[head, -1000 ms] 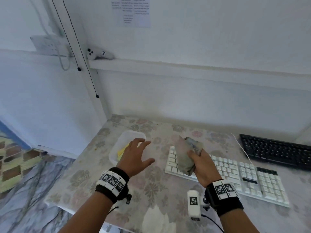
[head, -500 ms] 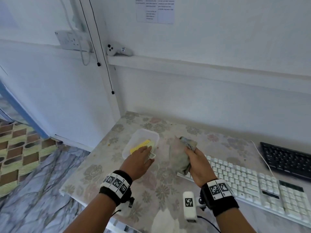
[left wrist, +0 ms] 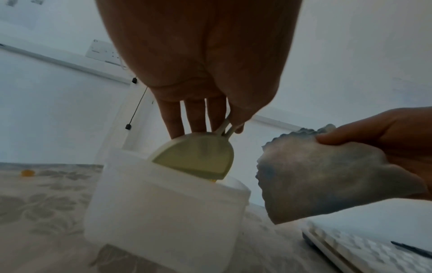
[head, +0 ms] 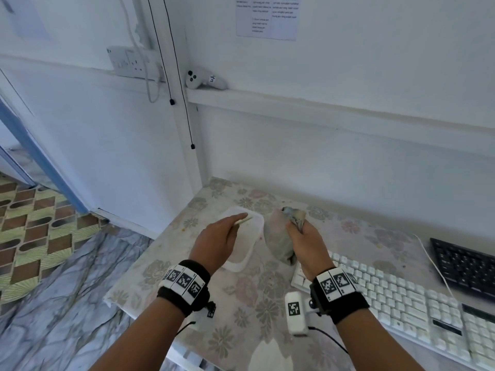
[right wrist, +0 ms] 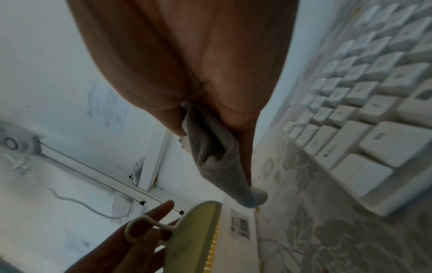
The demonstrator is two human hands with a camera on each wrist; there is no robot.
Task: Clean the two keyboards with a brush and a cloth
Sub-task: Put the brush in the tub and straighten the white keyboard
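My left hand [head: 225, 236] pinches the loop handle of a pale yellow brush [left wrist: 198, 157] and holds it tilted over the white plastic tub [head: 247, 253]; its bristles are still inside the tub. The same brush [right wrist: 191, 236] shows low in the right wrist view. My right hand [head: 302, 236] grips a crumpled grey cloth [head: 278, 236] in the air between the tub and the white keyboard [head: 401, 303]. The cloth [left wrist: 327, 177] hangs from the fingers. A black keyboard [head: 466, 266] lies at the far right.
The flowered table [head: 241, 317] ends at its left edge beside the tub, with patterned floor below. A white cable [head: 434, 263] runs between the keyboards. A ledge on the wall holds a white controller [head: 203, 80]; black cords [head: 184, 103] hang by the pillar.
My left hand has reached into the tub, pinched the brush's handle and started lifting it. My right hand has carried the cloth left, off the white keyboard.
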